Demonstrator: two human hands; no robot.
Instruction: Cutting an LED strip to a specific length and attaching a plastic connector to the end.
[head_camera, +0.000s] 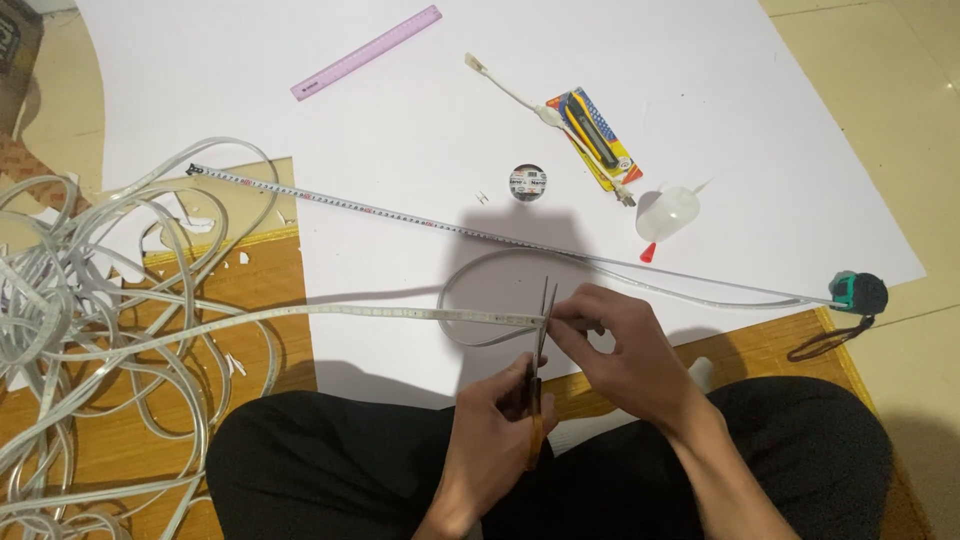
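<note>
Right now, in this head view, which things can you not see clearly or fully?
- Scissors: handles hidden inside the left hand.
- LED strip: the part under the right hand is covered, so the exact cut point is unclear.
- Strip tangle: cut off by the left edge.
- Tape measure: markings too small to read.
- Small roll: label too small to tell.

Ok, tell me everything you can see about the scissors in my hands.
The scissors have slim grey metal blades and an orange handle. They stand nearly upright in the picture, tips pointing away from the person, blades slightly parted around the flat white strip. The left hand grips the handle from below; the right hand pinches the strip just beside the blades, above the white sheet.
</note>
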